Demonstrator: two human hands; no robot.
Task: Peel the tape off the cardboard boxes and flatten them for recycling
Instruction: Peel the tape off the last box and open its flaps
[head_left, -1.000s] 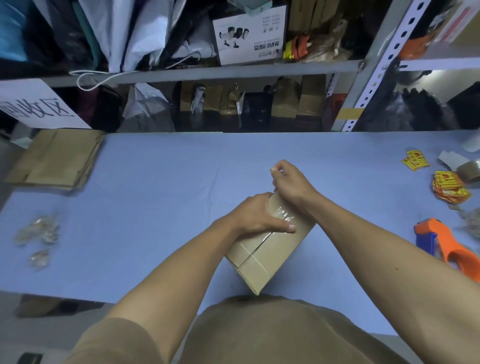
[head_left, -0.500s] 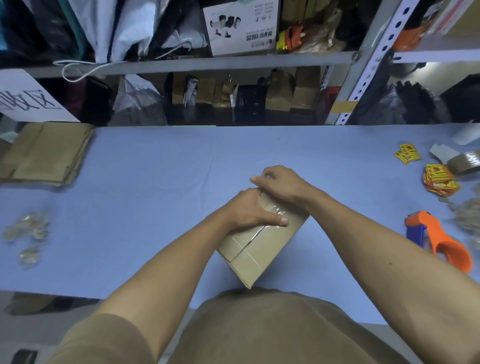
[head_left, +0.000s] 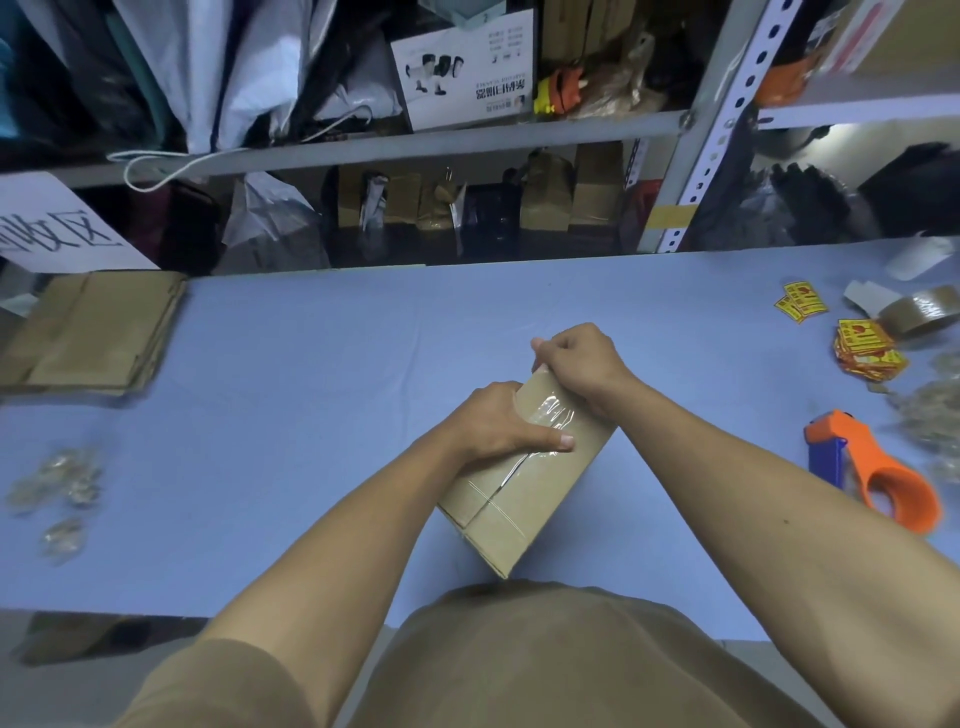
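Cardboard box (head_left: 524, 488), small and taped, held tilted over the near middle of the blue bench (head_left: 322, 364). Left hand (head_left: 498, 423) clasping its upper side, thumb across clear tape (head_left: 545, 410). Right hand (head_left: 576, 364) curled, pinching at the far top end.

Blue-covered table (head_left: 337, 364) running the full width in front of metal shelving. On it, far left: stack of flattened cardboard (head_left: 88, 332). Near left edge: crumpled clear tape wads (head_left: 57, 483). Centre: small cardboard box (head_left: 524, 478), tilted. Right side: orange tape dispenser (head_left: 878, 467), yellow-red stickers (head_left: 865, 351), brown tape roll (head_left: 919, 312), more crumpled tape (head_left: 935, 415).
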